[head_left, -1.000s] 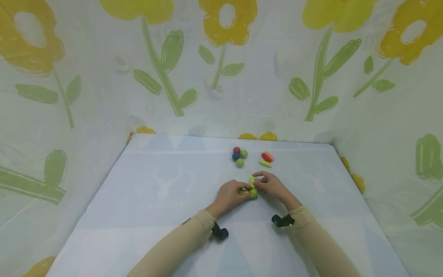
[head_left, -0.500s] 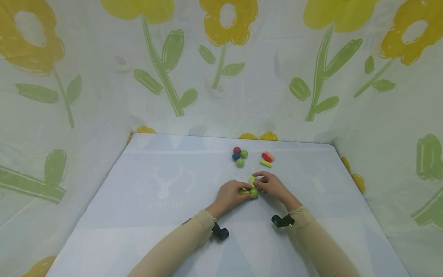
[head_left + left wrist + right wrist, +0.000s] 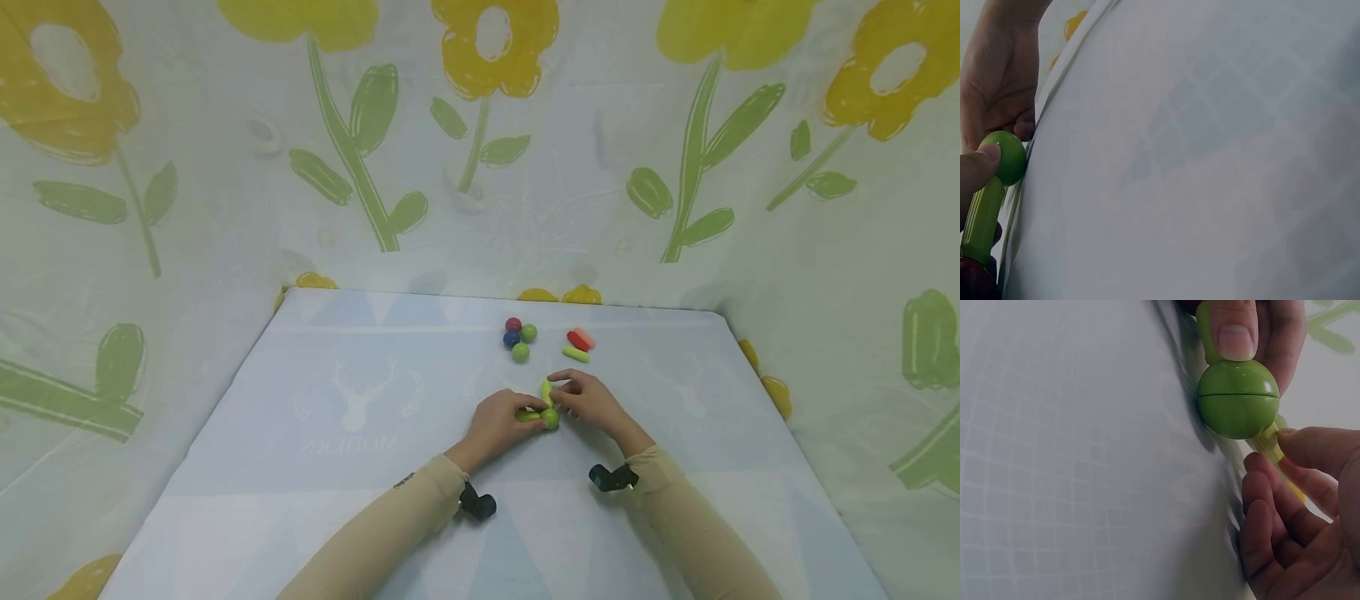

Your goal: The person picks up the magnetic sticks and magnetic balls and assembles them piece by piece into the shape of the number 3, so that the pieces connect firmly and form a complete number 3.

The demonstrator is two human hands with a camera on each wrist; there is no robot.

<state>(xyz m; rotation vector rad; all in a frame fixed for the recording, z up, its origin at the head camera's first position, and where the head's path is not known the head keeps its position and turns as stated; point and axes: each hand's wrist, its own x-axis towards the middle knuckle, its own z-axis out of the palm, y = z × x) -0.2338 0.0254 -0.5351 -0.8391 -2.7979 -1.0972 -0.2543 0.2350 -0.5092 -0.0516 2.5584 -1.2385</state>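
Note:
My left hand grips a green ball joined to a ribbed green stick, its thumb pressed on the ball by the joint. At the stick's other end, a dark red ball shows in the left wrist view. My right hand pinches a yellow-green stick between thumb and index finger. That stick's near end meets the green ball, and it points away from me in the head view. The right hand's other fingers are loosely curled beneath it.
Beyond the hands on the pale patterned tabletop sit a crimson ball, a blue ball and two green balls. To their right lie a red stick, a pink-orange stick and another yellow-green stick. Flower-printed curtains enclose the table.

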